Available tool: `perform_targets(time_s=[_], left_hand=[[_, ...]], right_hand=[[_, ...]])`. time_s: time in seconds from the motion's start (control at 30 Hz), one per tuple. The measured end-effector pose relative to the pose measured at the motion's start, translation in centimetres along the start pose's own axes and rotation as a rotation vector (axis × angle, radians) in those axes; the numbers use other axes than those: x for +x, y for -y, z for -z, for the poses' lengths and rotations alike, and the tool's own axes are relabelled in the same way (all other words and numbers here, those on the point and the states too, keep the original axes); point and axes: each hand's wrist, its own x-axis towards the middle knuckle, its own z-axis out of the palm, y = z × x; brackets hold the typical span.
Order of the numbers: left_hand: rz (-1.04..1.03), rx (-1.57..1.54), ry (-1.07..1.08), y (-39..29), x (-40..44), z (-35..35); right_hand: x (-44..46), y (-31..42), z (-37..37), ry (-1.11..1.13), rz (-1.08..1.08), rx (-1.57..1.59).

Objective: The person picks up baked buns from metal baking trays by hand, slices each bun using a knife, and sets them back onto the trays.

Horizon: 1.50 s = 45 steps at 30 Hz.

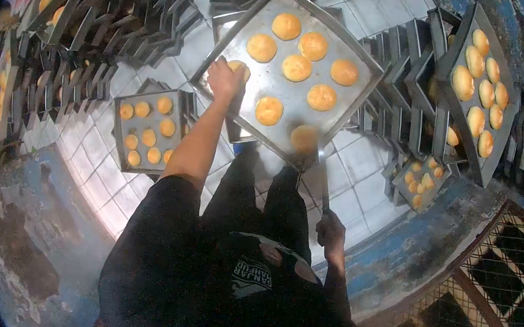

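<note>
A square metal tray (pixel 315 13) with several round golden buns lies at the top centre, tilted like a diamond, above another tray. My left hand (pixel 225 80) is at its left corner, fingers closed round a bun (pixel 241 70). My right hand (pixel 331 231) is closed on the dark handle of a long flat tool (pixel 324 181), whose blade points up to the tray's near corner. Just above the tool's tip, a bun (pixel 305 139) looks blurred.
Tall stacks of metal trays (pixel 411 84) stand at both sides on the white tiled floor (pixel 95 148). A smaller-looking tray of buns (pixel 146 124) lies left of my forearm. A tilted tray of buns (pixel 446 75) tops the right stack. Wire mesh (pixel 491 286) is at lower right.
</note>
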Motion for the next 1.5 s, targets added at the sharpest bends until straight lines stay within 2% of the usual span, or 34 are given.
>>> perform_targets(time_s=[0.03,0.1,0.17,0.23,0.33,0.37,0.43,0.47,0.5,0.57,0.6,0.7,0.8,0.83,0.87,0.97,1.1,1.17,1.2,1.3,1.33,1.5], left_hand=[[-0.002,-0.008,-0.014,-0.5,-0.1,0.9],[-0.108,0.062,0.238,-1.8,-1.6,3.3],[-0.199,-0.008,0.232,-1.1,-4.0,1.3],[-0.18,-0.219,0.384,0.3,-6.4,-1.0],[0.152,-0.847,0.433,-2.2,-9.9,3.7],[0.14,-0.851,0.406,-3.0,-10.5,5.0],[0.333,-1.831,0.478,-4.4,-11.3,7.6],[0.486,-1.996,0.528,-5.2,-11.8,9.5],[0.453,-2.002,0.496,-6.2,-11.9,11.3],[0.616,-2.218,0.341,-7.6,-11.8,13.8],[0.585,-2.259,0.343,-8.1,-11.8,14.9],[0.506,-2.417,0.255,-10.4,-11.9,18.3],[0.275,-2.464,0.335,-10.4,-11.7,19.5],[0.161,-2.493,0.405,-10.5,-11.8,20.1],[0.132,-2.486,0.399,-10.8,-11.8,20.5],[0.163,-2.42,0.306,-11.6,-12.4,21.8],[0.124,-2.425,0.287,-12.7,-13.0,22.6],[0.2,-2.268,0.274,-13.8,-14.0,22.9],[0.08,-2.228,0.358,-14.3,-14.9,22.9],[0.092,-2.219,0.358,-16.4,-16.5,21.9],[0.092,-2.262,0.378,-16.4,-16.4,21.6],[0.077,-2.211,0.322,-13.6,-13.7,22.4]], right_hand=[[0.2,0.6,-0.2,-0.004,-0.038,0.009],[0.6,1.1,-0.1,-0.003,-0.053,0.017],[1.3,1.0,0.2,0.077,0.18,-0.078],[1.9,2.1,-0.1,0.091,0.351,-0.198],[1.4,8.1,-1.9,0.108,0.289,-0.417],[1.1,9.4,-2.6,0.119,0.317,-0.416],[-0.7,12.9,-3.8,0.214,0.477,-0.256],[-2.3,15.2,-4.4,0.267,0.52,-0.2],[-1.9,15.5,-4.4,0.287,0.641,-0.246],[-4.2,18.5,-5.5,0.294,0.608,-0.331],[-5.0,19.3,-6.0,0.317,0.633,-0.333],[-7.4,20.6,-6.5,0.244,0.931,-0.403],[-9.1,21.3,-5.9,0.263,1.14,-0.495],[-9.4,21.3,-5.6,0.274,1.154,-0.496],[-9.6,21.3,-5.2,0.288,1.185,-0.49],[-9.7,21.3,-4.2,0.305,1.21,-0.504],[-9.7,21.2,-3.3,0.278,1.23,-0.54],[-9.7,22.0,-3.4,0.269,1.239,-0.522],[-9.7,22.5,-3.5,0.258,1.243,-0.507],[-11.4,25.7,-4.1,0.275,1.163,-0.491],[-10.8,25.9,-4.6,0.255,1.257,-0.449],[-10.5,23.3,-2.1,0.22,1.337,-0.567]])
